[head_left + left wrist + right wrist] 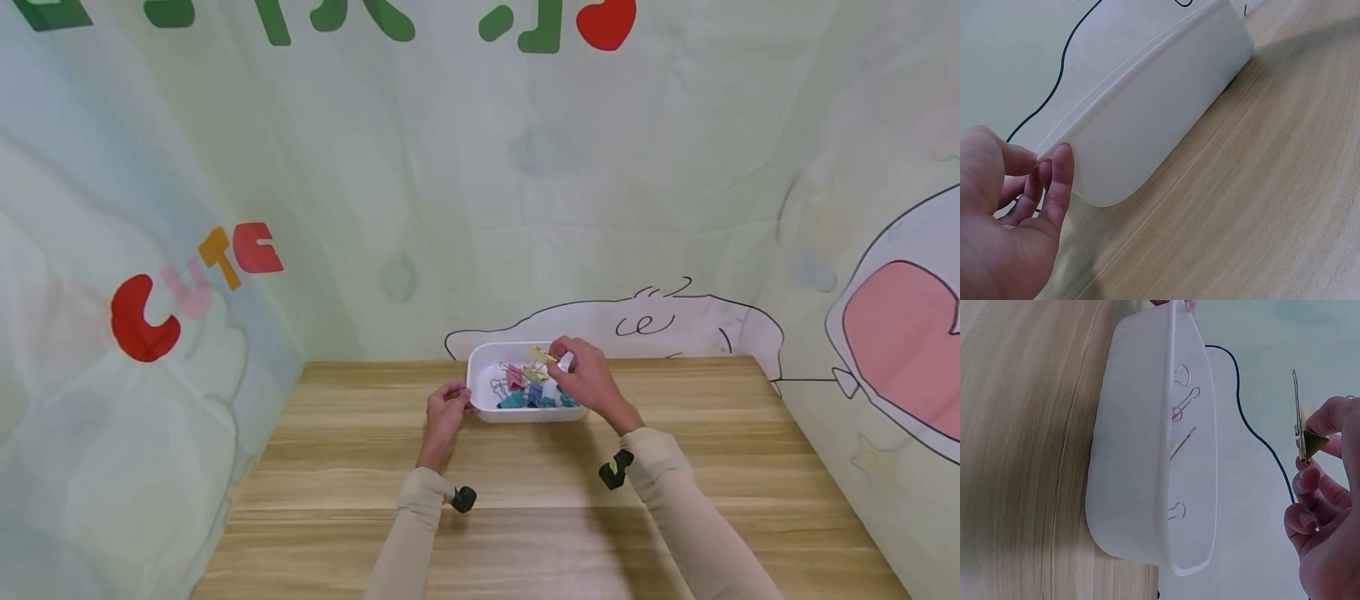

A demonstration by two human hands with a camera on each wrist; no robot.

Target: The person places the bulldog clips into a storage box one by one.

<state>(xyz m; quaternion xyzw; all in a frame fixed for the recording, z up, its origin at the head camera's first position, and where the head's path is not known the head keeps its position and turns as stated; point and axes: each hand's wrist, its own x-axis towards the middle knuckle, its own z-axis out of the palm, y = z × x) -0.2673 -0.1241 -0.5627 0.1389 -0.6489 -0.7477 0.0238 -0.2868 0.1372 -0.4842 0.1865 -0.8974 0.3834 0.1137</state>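
A white plastic tray stands near the back of the table, with pink, yellow, blue and teal binder clips inside. My left hand pinches the rim at its left corner, thumb on top and fingers underneath in the left wrist view. Above the tray's right part, my right hand holds a yellow binder clip between thumb and fingers. One wire handle of that clip sticks out in the right wrist view. The tray's wall hides most of the other clips there; only some wire handles show over the rim.
The wooden table ends at a printed cloth backdrop close behind the tray. More cloth hangs along the left and right sides. A black wrist camera sits on the left wrist, another on the right.
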